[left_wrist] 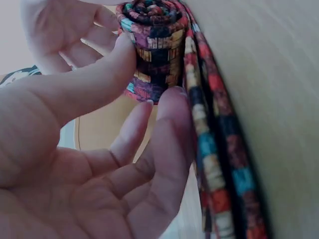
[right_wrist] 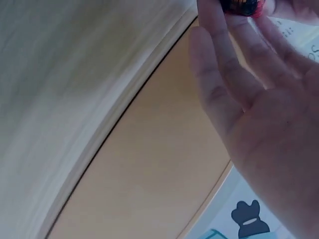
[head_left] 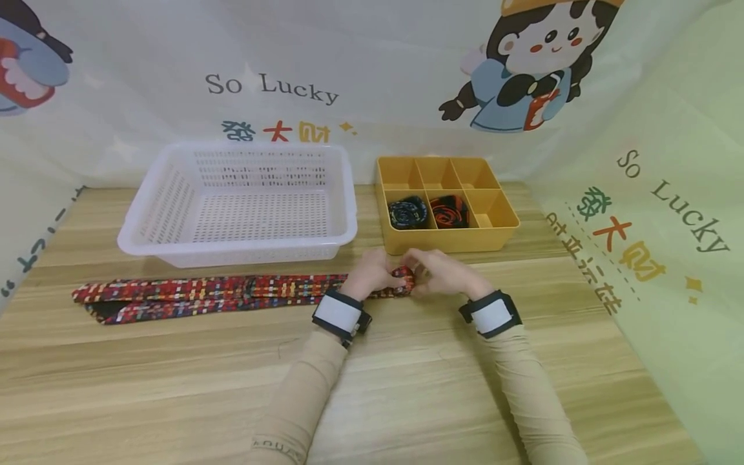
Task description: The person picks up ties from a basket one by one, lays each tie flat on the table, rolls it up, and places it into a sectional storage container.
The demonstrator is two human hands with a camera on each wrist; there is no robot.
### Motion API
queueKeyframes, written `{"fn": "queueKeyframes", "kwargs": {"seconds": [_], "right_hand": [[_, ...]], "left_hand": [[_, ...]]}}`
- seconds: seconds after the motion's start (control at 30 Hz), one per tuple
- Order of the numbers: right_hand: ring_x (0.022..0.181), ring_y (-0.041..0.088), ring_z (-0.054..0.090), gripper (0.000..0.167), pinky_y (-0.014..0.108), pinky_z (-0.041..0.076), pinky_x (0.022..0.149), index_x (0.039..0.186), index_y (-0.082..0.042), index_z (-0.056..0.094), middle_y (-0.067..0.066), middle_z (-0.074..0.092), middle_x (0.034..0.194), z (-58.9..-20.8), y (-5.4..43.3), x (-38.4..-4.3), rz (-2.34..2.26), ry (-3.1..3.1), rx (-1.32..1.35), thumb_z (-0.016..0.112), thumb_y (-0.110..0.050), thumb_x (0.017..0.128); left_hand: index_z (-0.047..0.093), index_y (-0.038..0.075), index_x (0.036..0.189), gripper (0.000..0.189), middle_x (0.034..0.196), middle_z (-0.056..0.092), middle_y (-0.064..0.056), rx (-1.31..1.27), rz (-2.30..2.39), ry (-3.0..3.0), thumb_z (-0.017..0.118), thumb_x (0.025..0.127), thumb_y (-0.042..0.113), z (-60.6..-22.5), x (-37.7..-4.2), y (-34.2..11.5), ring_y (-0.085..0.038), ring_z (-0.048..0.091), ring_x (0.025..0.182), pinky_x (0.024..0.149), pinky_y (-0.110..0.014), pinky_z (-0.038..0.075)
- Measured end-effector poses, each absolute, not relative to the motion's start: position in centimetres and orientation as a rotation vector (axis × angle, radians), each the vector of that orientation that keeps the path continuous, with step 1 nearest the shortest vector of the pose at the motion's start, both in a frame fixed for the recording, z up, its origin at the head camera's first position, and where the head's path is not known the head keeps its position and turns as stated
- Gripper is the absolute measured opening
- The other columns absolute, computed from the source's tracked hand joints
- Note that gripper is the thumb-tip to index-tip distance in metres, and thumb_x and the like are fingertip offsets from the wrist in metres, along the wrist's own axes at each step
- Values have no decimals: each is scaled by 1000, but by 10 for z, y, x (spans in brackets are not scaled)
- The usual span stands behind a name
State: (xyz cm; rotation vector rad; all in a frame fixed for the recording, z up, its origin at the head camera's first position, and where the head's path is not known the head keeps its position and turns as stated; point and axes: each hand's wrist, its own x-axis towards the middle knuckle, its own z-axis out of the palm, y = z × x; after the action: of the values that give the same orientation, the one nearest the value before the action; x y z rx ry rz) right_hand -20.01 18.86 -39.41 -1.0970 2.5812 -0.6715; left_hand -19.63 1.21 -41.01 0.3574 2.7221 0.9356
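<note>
A red, multicolored patterned necktie [head_left: 290, 284] lies lengthwise on the table, its right end wound into an upright coil [left_wrist: 157, 55]. My left hand [head_left: 372, 272] holds the coil, thumb on one side and fingertips on the other, as the left wrist view shows. From the right, my right hand [head_left: 444, 272] grips the same coil between thumb and fingers. In the right wrist view only a small part of the coil shows at the top edge, above the fingers [right_wrist: 249, 50]. The two layers of the unrolled length stretch left past the left hand.
Behind the hands stands a yellow six-compartment box [head_left: 447, 240]. Its front-left compartment has a dark blue rolled tie [head_left: 408, 213], and the front-middle one a red-and-black rolled tie [head_left: 449, 212]. A white perforated basket [head_left: 232, 253] is behind the necktie. Printed cloth [head_left: 395, 64] borders the table.
</note>
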Motion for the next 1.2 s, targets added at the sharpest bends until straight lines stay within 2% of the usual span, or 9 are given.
{"fn": "queueKeyframes", "kwargs": {"seconds": [0.07,0.23,0.33,0.5,0.67,0.97,1.03,1.1,1.2], "right_hand": [[88,23,66,42,31,55,77,110,2,59,16,68,104,-395,185,-199,-696,2603,-1078,75,-1,71],[75,16,57,33,23,47,65,99,2,66,11,65,90,-395,174,-195,-605,2702,-1076,74,-3,67],[76,15,54,33,24,46,66,99,0,67,10,63,91,-396,168,-192,-529,2748,-1028,74,-4,67],[82,18,57,33,30,50,72,99,0,66,11,64,96,-397,165,-190,-470,2764,-1005,75,-5,67],[89,22,55,43,34,48,80,102,0,58,12,59,100,-400,169,-194,-496,2709,-1042,81,-8,66],[84,20,65,46,29,54,73,105,-1,57,13,69,98,-404,174,-202,-751,2642,-1089,82,-6,67],[80,20,65,41,28,54,71,100,-1,59,13,69,93,-404,175,-203,-772,2656,-1082,81,-4,65],[76,17,62,35,25,51,67,94,-2,62,10,68,86,-402,176,-202,-735,2695,-1103,80,-3,63],[74,17,57,32,26,47,65,90,-3,65,8,65,84,-397,175,-198,-611,2785,-1076,78,-2,61]], "left_hand": [[38,13,44,54,45,25,8,362,893,2708,78,77,26,-410,-197,10,-7,28,43,42,-19,21],[39,14,47,50,47,29,8,419,844,2697,76,78,23,-409,-198,7,-9,33,47,46,-20,26],[39,14,51,47,48,30,7,438,892,2681,76,78,25,-407,-197,6,-9,33,47,46,-20,27],[37,15,52,51,51,29,7,405,950,2699,78,77,32,-408,-194,7,-9,32,48,45,-20,26],[41,14,52,45,51,37,5,302,987,2662,79,74,24,-406,-195,10,-10,38,48,44,-20,29],[44,14,48,42,47,43,4,254,930,2603,76,75,17,-399,-199,9,-10,42,45,43,-20,31],[47,13,50,38,48,47,4,246,1001,2577,76,75,15,-400,-199,9,-9,45,46,44,-19,34],[58,7,55,27,51,54,3,231,1128,2526,76,74,12,-404,-198,11,-8,50,47,46,-18,39],[71,-2,73,8,60,64,-2,220,1360,2410,74,75,5,-412,-196,16,-7,58,52,52,-18,48]]}}
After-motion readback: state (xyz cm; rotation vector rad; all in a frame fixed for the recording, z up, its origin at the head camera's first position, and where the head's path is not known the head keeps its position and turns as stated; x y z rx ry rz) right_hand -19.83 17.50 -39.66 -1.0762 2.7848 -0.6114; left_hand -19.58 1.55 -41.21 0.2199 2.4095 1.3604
